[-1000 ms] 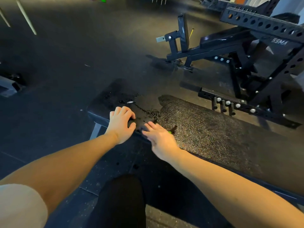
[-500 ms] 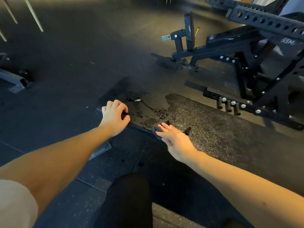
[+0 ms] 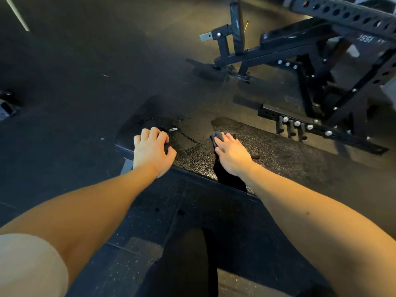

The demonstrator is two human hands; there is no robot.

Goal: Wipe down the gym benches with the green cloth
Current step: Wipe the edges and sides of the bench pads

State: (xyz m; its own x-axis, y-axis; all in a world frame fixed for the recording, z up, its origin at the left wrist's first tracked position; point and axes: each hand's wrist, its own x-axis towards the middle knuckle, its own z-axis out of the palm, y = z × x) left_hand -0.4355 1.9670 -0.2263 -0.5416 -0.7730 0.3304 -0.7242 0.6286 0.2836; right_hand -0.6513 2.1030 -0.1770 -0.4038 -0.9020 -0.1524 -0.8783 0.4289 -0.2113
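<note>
Presses a dark crumpled cloth point(image 3: 216, 136) onto the black padded desk point(image 3: 300, 159) with flat right hand point(image 3: 232, 156). Leans left hand point(image 3: 151, 152), fingers bent, on the desk's end.

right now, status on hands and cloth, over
Left hand braced on bench end. Right hand flat on cloth, pressing it to pad; tail hangs over near edge. Droplets on pad between hands.

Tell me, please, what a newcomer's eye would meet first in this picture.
Two bare arms reach to a black bench pad in the middle: the left hand rests near its end, the right hand presses a cloth flat on its speckled surface. Behind, at upper right, stands a black adjustable bench by a perforated rack.
</note>
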